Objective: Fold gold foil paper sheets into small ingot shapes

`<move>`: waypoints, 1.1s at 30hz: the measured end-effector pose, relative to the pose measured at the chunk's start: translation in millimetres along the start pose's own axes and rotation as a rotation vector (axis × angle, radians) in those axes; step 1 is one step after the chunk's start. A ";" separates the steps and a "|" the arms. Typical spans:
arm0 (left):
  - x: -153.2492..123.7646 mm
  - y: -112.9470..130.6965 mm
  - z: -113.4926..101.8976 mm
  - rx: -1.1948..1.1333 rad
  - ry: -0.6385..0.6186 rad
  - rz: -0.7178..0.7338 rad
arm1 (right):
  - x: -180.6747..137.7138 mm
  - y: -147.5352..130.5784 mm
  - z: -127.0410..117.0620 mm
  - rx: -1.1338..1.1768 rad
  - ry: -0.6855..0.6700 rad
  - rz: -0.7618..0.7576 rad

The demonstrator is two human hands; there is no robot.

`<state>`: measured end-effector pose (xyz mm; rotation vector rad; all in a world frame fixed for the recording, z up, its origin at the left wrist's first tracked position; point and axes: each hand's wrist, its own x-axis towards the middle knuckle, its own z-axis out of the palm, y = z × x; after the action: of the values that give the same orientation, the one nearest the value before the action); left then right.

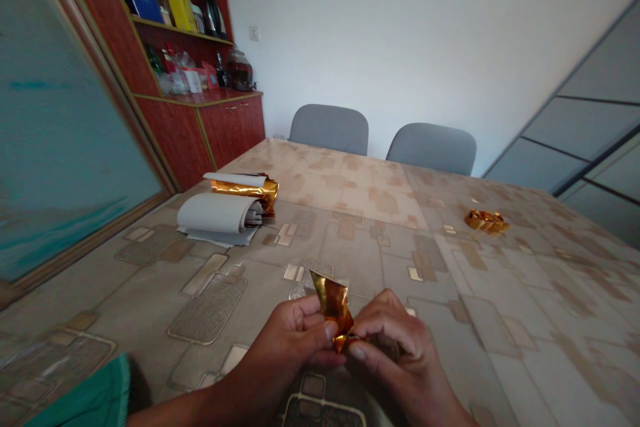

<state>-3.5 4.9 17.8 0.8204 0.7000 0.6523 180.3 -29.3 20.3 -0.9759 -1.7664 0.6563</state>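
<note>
A small sheet of shiny gold foil paper (334,299) is between my two hands, above the near middle of the table. My left hand (299,337) pinches its left side between thumb and fingers, and the upper corner stands up free. The lower end, where the foil looks bent or folded, is gripped by the thumb and forefinger of my right hand (400,340). The fingertips partly hide that end. On the right side of the table lies a folded gold foil piece (486,221), apart from both hands.
A curled stack of grey-white paper (215,213) lies on the left of the patterned table (340,240), with gold foil sheets (250,187) behind it. Two grey chairs (330,128) stand at the far edge. A red-brown cabinet (233,123) with bottles and boxes fills the back left.
</note>
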 end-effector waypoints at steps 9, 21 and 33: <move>5.4 -0.9 -6.3 0.001 -0.041 0.026 | 7.9 0.1 -12.0 -0.488 -0.178 -0.414; 0.4 -0.8 -2.1 0.114 0.007 0.033 | -2.3 12.5 1.0 -0.014 -0.033 0.163; -1.0 -9.2 0.7 0.128 -0.045 0.071 | -1.4 4.8 8.5 -0.014 0.021 0.424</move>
<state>-1.4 -0.9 10.9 0.9789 0.6798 0.6558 174.3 -27.9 12.7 -1.3789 -1.5576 0.8934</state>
